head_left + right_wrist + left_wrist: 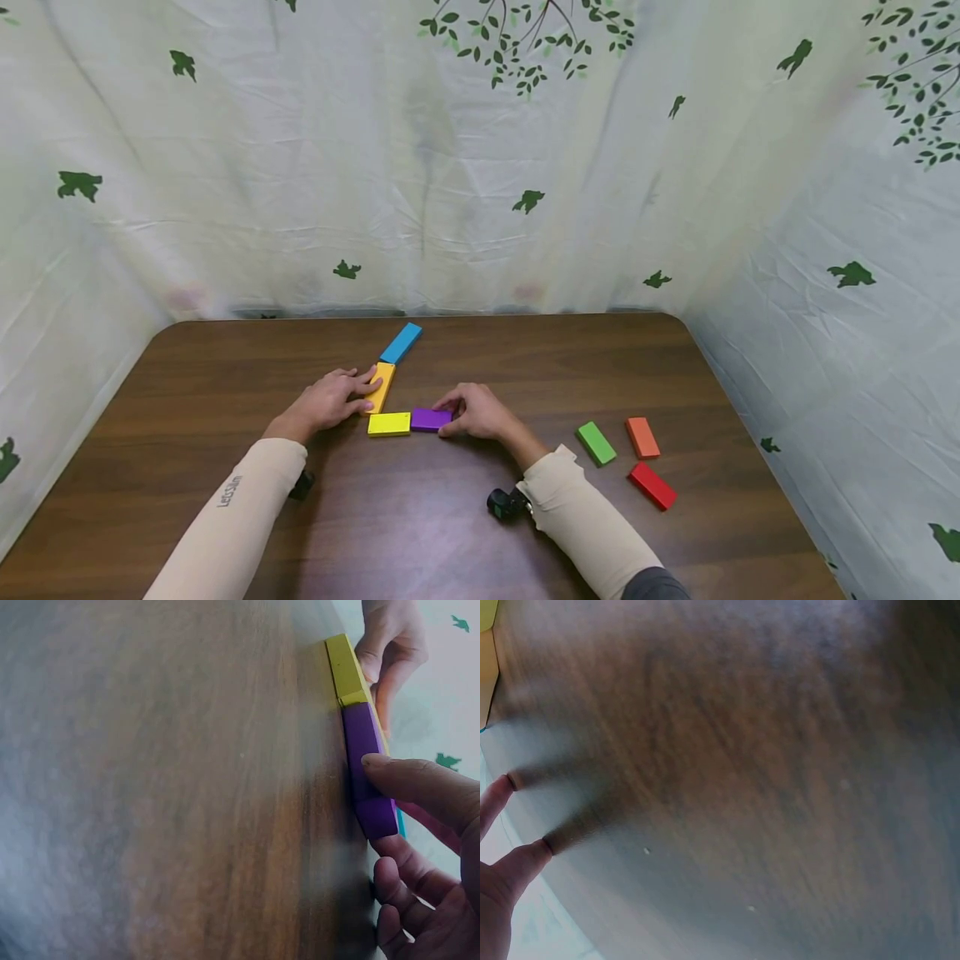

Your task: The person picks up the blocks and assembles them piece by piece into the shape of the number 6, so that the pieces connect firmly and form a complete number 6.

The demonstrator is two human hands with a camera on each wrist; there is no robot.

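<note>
My right hand pinches a purple block between thumb and fingers; in the right wrist view the thumb lies on its near face. The block's left end meets a yellow block. My left hand touches an orange-yellow block, its fingers partly covering it. This block stretches back from the yellow one to a tilted blue block. In the left wrist view two fingertips show near the left edge, while most of that hand is out of frame.
Right of my right arm lie a green block, an orange block and a red block on the brown wooden table. Behind the table's far edge hangs a white leaf-printed curtain. Each wrist bears a small black camera.
</note>
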